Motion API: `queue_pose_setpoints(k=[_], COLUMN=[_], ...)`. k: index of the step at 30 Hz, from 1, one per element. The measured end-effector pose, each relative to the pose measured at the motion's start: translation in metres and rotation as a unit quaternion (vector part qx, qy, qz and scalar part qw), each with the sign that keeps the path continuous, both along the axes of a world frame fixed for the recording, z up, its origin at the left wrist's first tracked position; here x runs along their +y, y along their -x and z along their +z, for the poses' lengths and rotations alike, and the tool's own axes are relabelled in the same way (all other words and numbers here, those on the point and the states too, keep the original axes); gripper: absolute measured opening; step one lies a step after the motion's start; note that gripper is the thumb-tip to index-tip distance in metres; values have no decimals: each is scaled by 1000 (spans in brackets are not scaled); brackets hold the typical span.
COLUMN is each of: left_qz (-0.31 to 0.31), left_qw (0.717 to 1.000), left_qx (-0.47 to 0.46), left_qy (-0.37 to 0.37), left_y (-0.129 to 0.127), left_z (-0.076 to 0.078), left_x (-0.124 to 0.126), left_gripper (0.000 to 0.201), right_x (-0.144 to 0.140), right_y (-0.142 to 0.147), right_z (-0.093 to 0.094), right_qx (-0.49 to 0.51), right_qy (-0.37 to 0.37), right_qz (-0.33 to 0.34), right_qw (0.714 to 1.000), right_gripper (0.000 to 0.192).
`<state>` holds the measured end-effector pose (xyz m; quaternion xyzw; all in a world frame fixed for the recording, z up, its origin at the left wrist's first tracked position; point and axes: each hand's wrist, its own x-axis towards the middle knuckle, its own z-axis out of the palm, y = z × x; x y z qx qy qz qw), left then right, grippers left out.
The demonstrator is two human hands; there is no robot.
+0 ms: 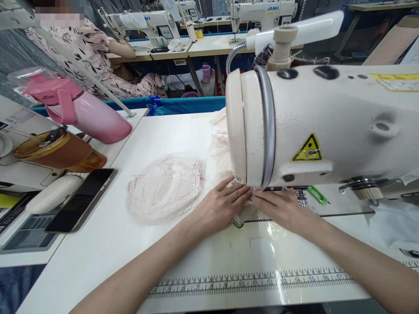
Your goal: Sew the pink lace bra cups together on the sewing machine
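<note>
Left hand [222, 205] and right hand [281, 207] laid flat, fingertips together, small pale fabric piece [244, 211] pressed beneath sewing machine head [314, 126], lace pile [166, 187] left of them.

Your left hand [220, 205] and right hand [282, 208] lie flat on the table [108, 244], fingertips meeting under the sewing machine [324, 126] head, pressing a small pale fabric piece [244, 212] there. A heap of lace [166, 186] sits just left of your left hand. Further left are a phone [81, 198], a brown cup [55, 152] and a pink bottle [85, 113]. A ruler strip [248, 281] runs along the near edge.
</note>
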<state>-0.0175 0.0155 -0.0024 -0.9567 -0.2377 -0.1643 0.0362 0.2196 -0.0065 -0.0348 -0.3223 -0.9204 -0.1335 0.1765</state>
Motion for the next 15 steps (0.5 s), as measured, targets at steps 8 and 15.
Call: queue_pose_setpoints(k=[8, 15], left_qz=[21, 44], left_qw=[999, 999], left_qx=[17, 12], left_qy=[-25, -21], left_y=[-5, -9], left_z=[-2, -2], left_x=[-4, -9], left_gripper=[37, 37], right_x=[1, 0], right_y=[0, 1], right_z=[0, 0], right_qx=[3, -1], right_qy=[-7, 1], right_qz=[-4, -31], right_qw=[1000, 1000], right_gripper=[36, 29])
